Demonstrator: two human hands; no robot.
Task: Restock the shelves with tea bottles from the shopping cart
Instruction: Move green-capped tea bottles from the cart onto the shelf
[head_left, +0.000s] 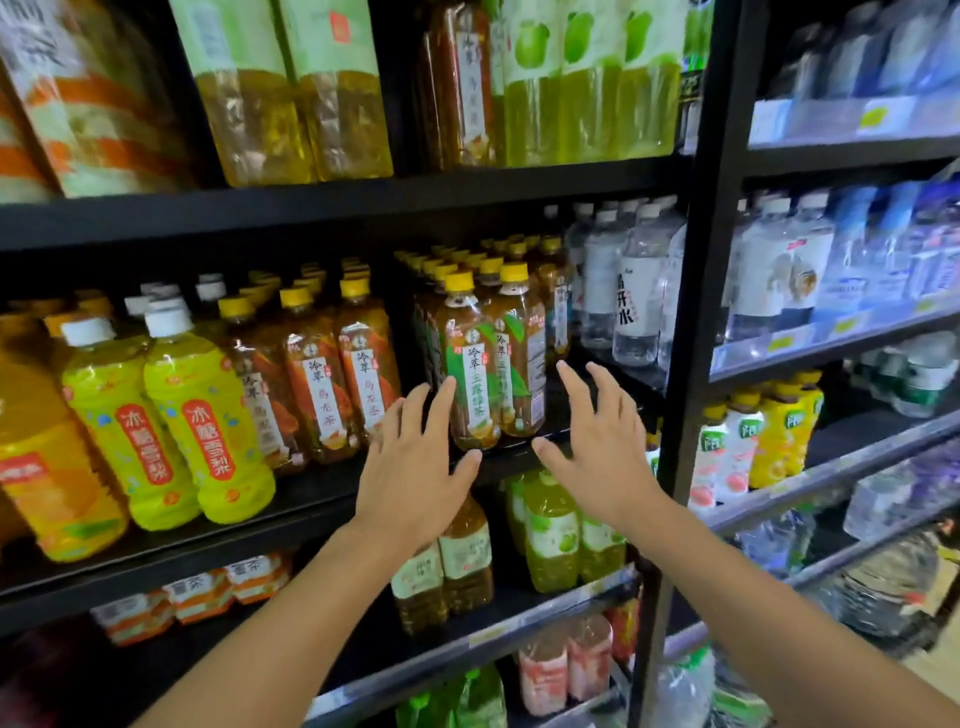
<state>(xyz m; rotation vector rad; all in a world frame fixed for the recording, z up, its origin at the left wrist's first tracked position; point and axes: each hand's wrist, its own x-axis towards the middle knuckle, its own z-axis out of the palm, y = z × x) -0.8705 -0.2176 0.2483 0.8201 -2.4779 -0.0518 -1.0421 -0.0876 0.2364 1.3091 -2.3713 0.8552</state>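
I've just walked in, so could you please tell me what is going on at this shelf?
A person is stocking tea. Both hands are open, holding nothing: the left hand touches the front green-label tea bottle on the middle shelf, while the right hand hovers beside its neighbour. Orange-label tea bottles stand to the left.

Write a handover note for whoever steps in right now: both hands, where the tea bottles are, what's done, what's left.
Left hand: open, fingers spread, fingertips at the front green-label tea bottle; holds nothing.
Right hand: open, just right of the two front green-label bottles, holds nothing; contact unclear.
Those two bottles stand upright at the front edge of the middle shelf, more yellow-capped ones in rows behind. Orange-label tea bottles stand to their left, water bottles to their right.
Done: this row looks stocked to the front.
Left: the shopping cart is out of view, so the remaining stock can't be judged; fetch the next bottles from it.
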